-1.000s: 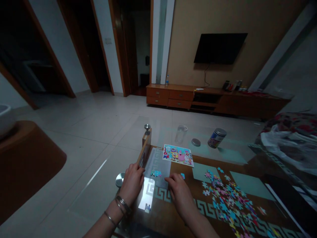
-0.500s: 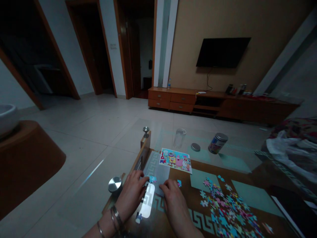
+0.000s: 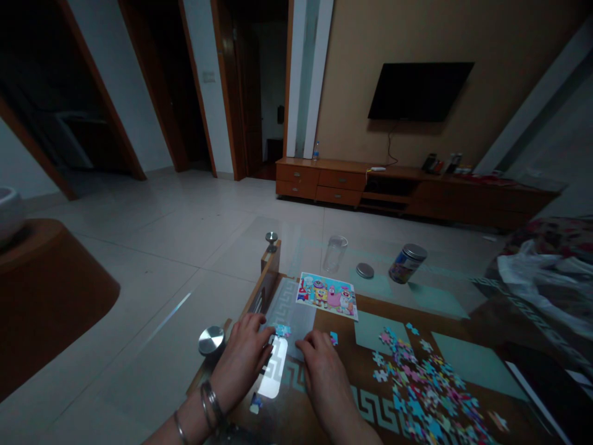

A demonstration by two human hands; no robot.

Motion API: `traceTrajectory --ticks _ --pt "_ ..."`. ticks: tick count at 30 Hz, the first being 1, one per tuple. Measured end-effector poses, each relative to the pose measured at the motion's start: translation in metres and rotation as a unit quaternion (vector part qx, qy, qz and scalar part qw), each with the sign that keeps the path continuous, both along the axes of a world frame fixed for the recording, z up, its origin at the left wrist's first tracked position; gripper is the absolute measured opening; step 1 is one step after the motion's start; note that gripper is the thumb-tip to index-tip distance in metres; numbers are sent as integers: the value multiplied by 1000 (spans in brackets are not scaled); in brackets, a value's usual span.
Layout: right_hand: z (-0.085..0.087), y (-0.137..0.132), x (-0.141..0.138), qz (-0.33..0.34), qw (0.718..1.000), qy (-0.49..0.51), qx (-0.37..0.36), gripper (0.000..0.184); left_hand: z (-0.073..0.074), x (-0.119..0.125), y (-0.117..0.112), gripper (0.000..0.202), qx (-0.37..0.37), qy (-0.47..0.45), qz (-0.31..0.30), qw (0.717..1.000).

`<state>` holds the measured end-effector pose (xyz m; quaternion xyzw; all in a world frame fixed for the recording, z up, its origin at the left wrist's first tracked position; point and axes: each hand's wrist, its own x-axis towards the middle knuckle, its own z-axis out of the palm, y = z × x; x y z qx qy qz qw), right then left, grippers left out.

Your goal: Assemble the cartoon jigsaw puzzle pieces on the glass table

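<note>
Cartoon picture card: flat on the glass desk. Small puzzle cluster: nearer side of the card, beside the thumb of the left hand, grip half-curled; hold on it cannot be told. Right hand: nearer side of the card, fingers curled, grip's opening and contents hidden. Loose puzzle pieces: heaped right of the card. Clear jar, metal lid, printed canister: beyond the card.
</note>
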<state>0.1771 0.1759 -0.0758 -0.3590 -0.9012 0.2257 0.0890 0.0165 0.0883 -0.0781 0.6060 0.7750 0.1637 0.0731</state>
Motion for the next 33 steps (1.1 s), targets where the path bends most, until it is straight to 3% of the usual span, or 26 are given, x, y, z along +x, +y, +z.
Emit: traceTrajectory --ticks 6,15,33 --pt "-4 1 -1 8 1000 -13 13 32 0 -3 0 20 1 5 17 1000" --pt "-9 1 0 12 999 3 38 33 6 1 0 32 -10 7 13 1000" --pt "3 9 -13 -15 999 -20 21 31 -4 0 4 37 24 8 6 1000"
